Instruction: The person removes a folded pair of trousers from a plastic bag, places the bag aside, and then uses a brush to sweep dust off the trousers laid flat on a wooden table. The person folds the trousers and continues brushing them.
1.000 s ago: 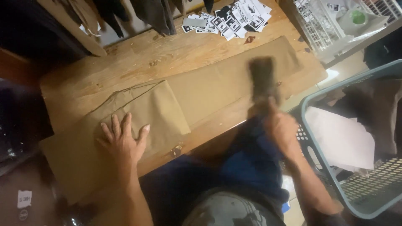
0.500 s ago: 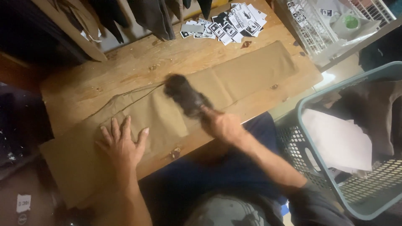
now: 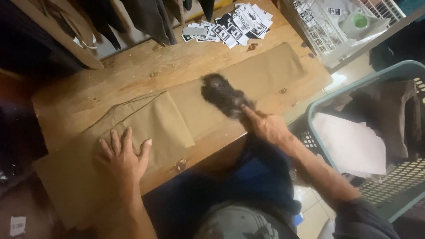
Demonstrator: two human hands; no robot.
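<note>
— Fingers [image 3: 116,142] of the left hand [image 3: 124,159] are spread and flat, holding nothing, pressing the folded end of the tan trousers [image 3: 186,110] at lower left of the frame. What about the other hand?

— Its fingers are clenched round the handle of a dark brush [image 3: 221,95]; the right hand [image 3: 268,127] sits right of centre.

— Which way does the brush point?

— Its blurred head points to the upper left, handle to the lower right, lying on the cloth at mid-frame.

— And the trousers?

— Their long axis runs from lower left to upper right across the wooden worktop [image 3: 133,71], the lower end hanging past the near edge.

— Room to move?

— Bare wood above the cloth, up to a heap of black-and-white labels [image 3: 230,24] at the top. A white basket [image 3: 327,31] stands upper right, a green laundry basket [image 3: 354,88] at the right, off the worktop.

— Any change?

— Half a second ago the brush lay further left, near the fold; now it is further right along the leg. The left hand has stayed put.
</note>
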